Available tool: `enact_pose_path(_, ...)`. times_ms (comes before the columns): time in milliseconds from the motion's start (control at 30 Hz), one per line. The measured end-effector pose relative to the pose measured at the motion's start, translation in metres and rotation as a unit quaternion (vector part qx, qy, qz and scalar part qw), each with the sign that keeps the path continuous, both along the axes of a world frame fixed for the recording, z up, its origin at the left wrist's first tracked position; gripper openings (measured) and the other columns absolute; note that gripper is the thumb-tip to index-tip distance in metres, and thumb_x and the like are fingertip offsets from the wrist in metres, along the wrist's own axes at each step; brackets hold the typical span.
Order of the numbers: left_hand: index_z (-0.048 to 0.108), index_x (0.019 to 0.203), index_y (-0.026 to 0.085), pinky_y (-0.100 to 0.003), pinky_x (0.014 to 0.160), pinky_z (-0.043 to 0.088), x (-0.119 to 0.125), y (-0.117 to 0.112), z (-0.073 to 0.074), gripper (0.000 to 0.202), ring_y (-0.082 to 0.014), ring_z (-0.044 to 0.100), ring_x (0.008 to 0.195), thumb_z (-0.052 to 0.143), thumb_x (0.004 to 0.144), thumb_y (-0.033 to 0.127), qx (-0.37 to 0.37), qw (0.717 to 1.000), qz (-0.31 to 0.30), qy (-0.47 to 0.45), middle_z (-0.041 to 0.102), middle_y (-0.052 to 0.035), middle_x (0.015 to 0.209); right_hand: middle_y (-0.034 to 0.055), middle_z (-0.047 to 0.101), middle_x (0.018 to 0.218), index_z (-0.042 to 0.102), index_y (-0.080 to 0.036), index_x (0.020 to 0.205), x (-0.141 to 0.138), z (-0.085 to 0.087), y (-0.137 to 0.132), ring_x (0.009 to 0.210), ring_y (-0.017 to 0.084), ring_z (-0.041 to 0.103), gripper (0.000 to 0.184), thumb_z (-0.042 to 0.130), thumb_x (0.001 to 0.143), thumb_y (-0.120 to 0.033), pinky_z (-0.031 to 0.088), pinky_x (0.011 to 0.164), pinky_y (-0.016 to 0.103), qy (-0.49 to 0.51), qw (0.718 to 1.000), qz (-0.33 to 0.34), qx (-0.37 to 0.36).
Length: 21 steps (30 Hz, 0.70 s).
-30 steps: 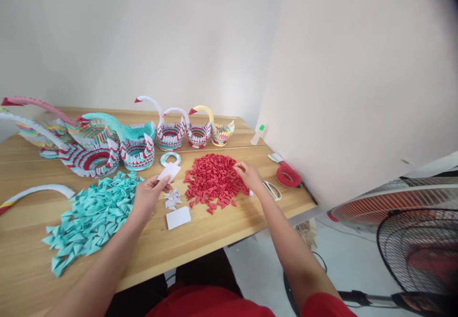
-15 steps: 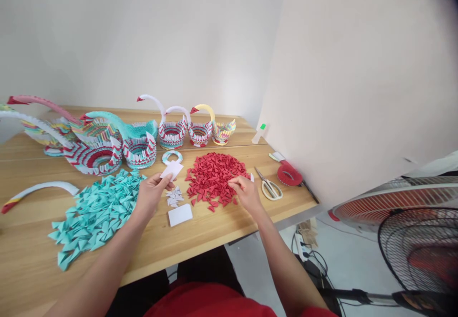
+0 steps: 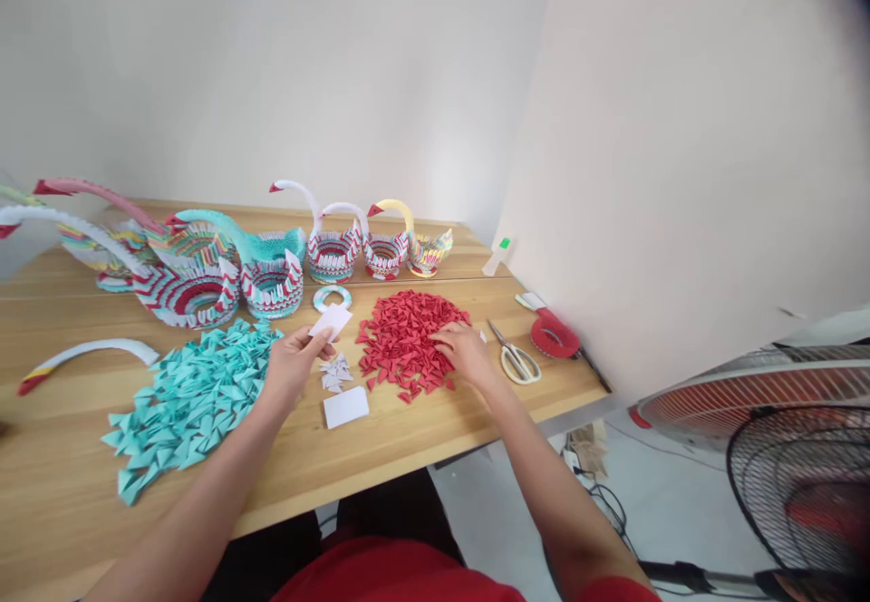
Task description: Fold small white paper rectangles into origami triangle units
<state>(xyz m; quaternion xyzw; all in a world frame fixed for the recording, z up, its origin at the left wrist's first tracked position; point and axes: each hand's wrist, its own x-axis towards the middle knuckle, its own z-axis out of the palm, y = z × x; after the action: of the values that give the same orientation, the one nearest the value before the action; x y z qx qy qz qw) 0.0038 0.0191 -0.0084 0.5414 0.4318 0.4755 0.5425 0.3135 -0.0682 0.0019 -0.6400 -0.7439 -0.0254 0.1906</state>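
Note:
A small white paper slip (image 3: 331, 321) is pinched between the thumb and fingers of my left hand (image 3: 299, 359), above the table. Below it lie a few folded white paper pieces (image 3: 335, 373) and a stack of white paper slips (image 3: 346, 407). My right hand (image 3: 463, 350) rests its fingers, slightly apart, on the right side of a heap of red folded paper triangles (image 3: 401, 334); no piece shows in its grasp. To the left of my left hand spreads a heap of turquoise folded paper triangles (image 3: 197, 393).
Folded-paper swans (image 3: 194, 289) stand along the back. A paper ring (image 3: 332, 297) lies before them, a loose white neck piece (image 3: 88, 353) at left. Scissors (image 3: 520, 364), a red paper ring (image 3: 554, 336) and a green-capped bottle (image 3: 497, 257) are at right, fans (image 3: 802, 475) beyond.
My right hand has gone from a pinch above the red heap to fingers spread lower upon it. My left hand still holds the slip. The view has shifted slightly.

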Motion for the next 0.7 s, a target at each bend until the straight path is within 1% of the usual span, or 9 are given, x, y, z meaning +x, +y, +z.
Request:
enact_pose_path(133, 0.067, 0.07, 0.012, -0.024, 0.056, 0.044, 0.0, -0.001, 0.001, 0.034, -0.0145, 0.056, 0.055, 0.069, 0.068, 0.046, 0.005, 1.0, 0.0, 0.005, 0.065, -0.004, 0.058, 0.0067, 0.068, 0.092, 0.073, -0.022, 0.096, -0.003, -0.006, 0.009, 0.089, 0.022, 0.058, 0.017, 0.065, 0.082, -0.015, 0.044, 0.083, 0.035, 0.014, 1.0, 0.017, -0.012)
enact_pose_path(300, 0.067, 0.069, 0.012, -0.025, 0.057, 0.045, 0.0, 0.0, 0.001, 0.033, -0.0149, 0.056, 0.055, 0.069, 0.067, 0.045, 0.003, 1.0, 0.007, 0.005, 0.065, -0.0043, 0.059, 0.0047, 0.069, 0.088, 0.073, -0.022, 0.083, -0.006, -0.01, 0.015, 0.088, 0.02, 0.06, 0.008, 0.066, 0.081, -0.016, 0.045, 0.085, 0.034, 0.069, 0.997, 0.031, 0.001)
enact_pose_path(400, 0.067, 0.069, 0.012, -0.025, 0.057, 0.045, 0.0, 0.0, 0.002, 0.032, -0.0148, 0.056, 0.055, 0.068, 0.068, 0.045, 0.007, 1.0, 0.007, 0.005, 0.065, -0.0044, 0.06, 0.0045, 0.071, 0.095, 0.072, -0.022, 0.086, -0.007, -0.01, 0.012, 0.092, 0.019, 0.063, 0.008, 0.064, 0.084, -0.021, 0.046, 0.087, 0.033, 0.121, 0.992, 0.018, 0.021)
enact_pose_path(467, 0.068, 0.069, 0.013, -0.025, 0.056, 0.045, 0.0, -0.001, 0.002, 0.032, -0.015, 0.056, 0.055, 0.068, 0.068, 0.044, 0.009, 1.0, 0.005, 0.004, 0.065, -0.0043, 0.059, 0.0044, 0.072, 0.097, 0.071, -0.022, 0.092, -0.009, -0.008, 0.008, 0.09, 0.019, 0.065, 0.014, 0.059, 0.087, -0.028, 0.048, 0.083, 0.033, 0.153, 0.988, -0.001, 0.033)
enact_pose_path(533, 0.067, 0.068, 0.013, -0.025, 0.056, 0.045, 0.0, -0.002, 0.003, 0.031, -0.0148, 0.056, 0.054, 0.068, 0.067, 0.044, 0.01, 1.0, 0.004, 0.001, 0.064, -0.0041, 0.058, 0.004, 0.073, 0.094, 0.07, -0.022, 0.093, -0.012, -0.005, 0.003, 0.083, 0.019, 0.067, 0.019, 0.057, 0.087, -0.033, 0.05, 0.075, 0.032, 0.209, 0.977, -0.027, 0.035)
enact_pose_path(633, 0.067, 0.066, 0.013, -0.025, 0.055, 0.045, 0.0, -0.003, 0.005, 0.031, -0.0147, 0.056, 0.052, 0.068, 0.068, 0.044, 0.01, 1.0, 0.004, 0.0, 0.064, -0.0039, 0.057, 0.0029, 0.073, 0.081, 0.07, -0.019, 0.083, -0.021, 0.004, -0.004, 0.073, 0.019, 0.066, 0.019, 0.059, 0.083, -0.036, 0.049, 0.067, 0.029, 0.305, 0.949, -0.066, 0.036)
enact_pose_path(667, 0.068, 0.067, 0.013, -0.025, 0.054, 0.045, 0.0, -0.003, 0.005, 0.031, -0.0148, 0.056, 0.052, 0.068, 0.068, 0.044, 0.011, 1.0, 0.003, 0.0, 0.064, -0.0039, 0.057, 0.0025, 0.072, 0.077, 0.069, -0.019, 0.079, -0.025, 0.008, -0.006, 0.07, 0.018, 0.065, 0.018, 0.06, 0.082, -0.035, 0.049, 0.066, 0.028, 0.317, 0.945, -0.073, 0.042)
enact_pose_path(700, 0.068, 0.068, 0.013, -0.025, 0.055, 0.045, 0.0, -0.003, 0.005, 0.031, -0.0149, 0.056, 0.052, 0.068, 0.068, 0.044, 0.013, 1.0, 0.002, 0.0, 0.065, -0.0039, 0.057, 0.0021, 0.071, 0.075, 0.068, -0.019, 0.076, -0.029, 0.011, -0.008, 0.069, 0.018, 0.064, 0.018, 0.06, 0.081, -0.033, 0.048, 0.065, 0.028, 0.311, 0.946, -0.075, 0.049)
